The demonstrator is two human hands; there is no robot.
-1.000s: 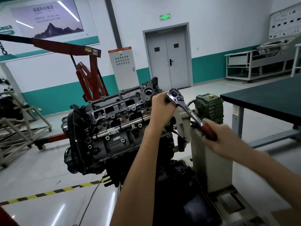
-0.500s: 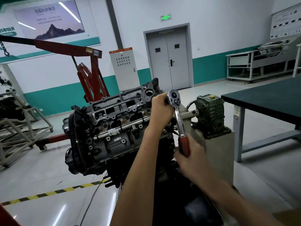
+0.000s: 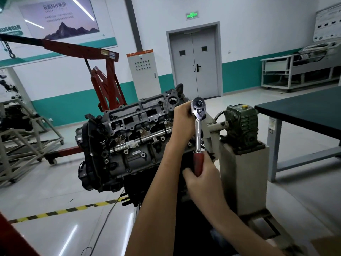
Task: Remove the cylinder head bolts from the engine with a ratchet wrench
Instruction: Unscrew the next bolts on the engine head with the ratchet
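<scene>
Chrome and red, the ratchet wrench (image 3: 198,130) stands nearly upright against the right end of the engine (image 3: 129,137). I see my right hand (image 3: 202,179) gripping the red handle at the bottom. My left hand (image 3: 181,119) curls round the wrench's head at the top. The bolt beneath that head is hidden from me.

We see white walls (image 3: 258,34) with a teal band along the bottom. At upper centre a grey double door (image 3: 193,61) stands closed under a green exit sign (image 3: 192,15). A mountain poster (image 3: 60,17) hangs at upper left, above a red engine crane (image 3: 73,47); a grey control cabinet (image 3: 144,74) stands to its right. The glossy floor (image 3: 46,182) reflects bright streaks of light and carries a yellow-black stripe (image 3: 60,211) at lower left. A dark tabletop (image 3: 304,104) fills the right edge.
</scene>
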